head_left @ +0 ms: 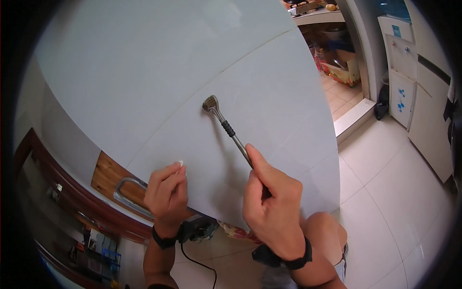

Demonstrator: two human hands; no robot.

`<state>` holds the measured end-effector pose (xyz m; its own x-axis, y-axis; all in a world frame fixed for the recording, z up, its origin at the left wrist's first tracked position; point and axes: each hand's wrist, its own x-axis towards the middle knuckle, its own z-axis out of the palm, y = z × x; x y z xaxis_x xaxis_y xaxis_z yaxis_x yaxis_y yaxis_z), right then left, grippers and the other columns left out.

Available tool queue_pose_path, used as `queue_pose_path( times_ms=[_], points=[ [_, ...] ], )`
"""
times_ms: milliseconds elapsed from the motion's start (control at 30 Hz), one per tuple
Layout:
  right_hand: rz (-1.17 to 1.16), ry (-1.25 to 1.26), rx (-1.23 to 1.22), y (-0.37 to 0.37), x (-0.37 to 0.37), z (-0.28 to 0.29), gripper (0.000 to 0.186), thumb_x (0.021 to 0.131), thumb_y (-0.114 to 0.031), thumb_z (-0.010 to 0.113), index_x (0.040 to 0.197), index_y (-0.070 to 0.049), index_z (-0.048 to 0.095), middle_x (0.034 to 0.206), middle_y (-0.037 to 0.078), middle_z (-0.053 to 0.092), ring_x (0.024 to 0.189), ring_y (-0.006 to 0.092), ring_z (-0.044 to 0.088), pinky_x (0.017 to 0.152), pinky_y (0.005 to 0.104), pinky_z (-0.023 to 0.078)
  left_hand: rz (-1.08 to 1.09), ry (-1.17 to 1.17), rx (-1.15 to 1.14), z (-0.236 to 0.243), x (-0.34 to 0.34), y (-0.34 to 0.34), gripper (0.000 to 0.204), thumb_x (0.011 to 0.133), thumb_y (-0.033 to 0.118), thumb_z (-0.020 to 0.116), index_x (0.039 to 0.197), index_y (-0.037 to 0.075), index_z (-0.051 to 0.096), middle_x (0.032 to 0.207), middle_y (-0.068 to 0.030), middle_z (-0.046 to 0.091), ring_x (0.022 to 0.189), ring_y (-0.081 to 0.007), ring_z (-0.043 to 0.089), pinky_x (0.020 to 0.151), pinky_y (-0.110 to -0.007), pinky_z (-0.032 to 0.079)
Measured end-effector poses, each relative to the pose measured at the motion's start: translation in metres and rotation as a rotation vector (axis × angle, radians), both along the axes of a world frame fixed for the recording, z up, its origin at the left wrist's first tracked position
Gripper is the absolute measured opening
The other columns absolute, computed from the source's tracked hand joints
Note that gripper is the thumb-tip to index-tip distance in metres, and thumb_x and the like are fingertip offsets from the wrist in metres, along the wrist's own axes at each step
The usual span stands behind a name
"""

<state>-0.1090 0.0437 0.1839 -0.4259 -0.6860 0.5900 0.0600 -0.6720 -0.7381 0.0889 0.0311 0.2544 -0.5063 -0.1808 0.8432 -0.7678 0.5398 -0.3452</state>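
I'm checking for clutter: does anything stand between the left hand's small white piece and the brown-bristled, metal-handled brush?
Nothing visible does: only the pale grey tabletop shows between the small white piece, pinched in the left hand, and the brush in the right hand.

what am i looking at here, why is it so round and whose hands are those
There is no machine here: these are the bare hands of the person wearing the camera. This single picture comes from a fisheye lens on their head, looking down, which bends straight edges near the rim. The right hand grips a metal-handled brush, its bristles at or just above the pale tabletop; I can't tell which. The left hand pinches a small white thing, too tiny to identify.
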Motion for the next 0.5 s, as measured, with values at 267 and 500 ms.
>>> queue_pose_path(
  times_ms=[267, 500],
  points=[
    [-0.173, 0.020, 0.110, -0.001, -0.041, 0.007, 0.037, 0.088, 0.004, 0.054, 0.122, 0.004, 0.067, 0.061, 0.010, 0.050, 0.054, 0.0097, 0.049, 0.052, 0.0271, 0.041, -0.078, 0.019, -0.044, 0.043, -0.022, -0.017, 0.018, 0.078, -0.013, 0.077, 0.086, 0.001, 0.068, 0.095, -0.0138, 0.072, 0.078, -0.0208, 0.069, 0.067, -0.029, 0.057],
    [-0.141, -0.040, 0.259, 0.012, -0.052, 0.016, 0.035, 0.089, 0.002, 0.055, 0.122, 0.004, 0.068, 0.062, 0.014, 0.055, 0.054, 0.0136, 0.054, 0.054, 0.0291, 0.042, -0.139, -0.003, -0.058, 0.039, -0.035, -0.024, 0.020, 0.077, -0.012, 0.078, 0.084, 0.004, 0.067, 0.094, -0.0120, 0.073, 0.077, -0.0214, 0.069, 0.065, -0.028, 0.056]
  ],
)
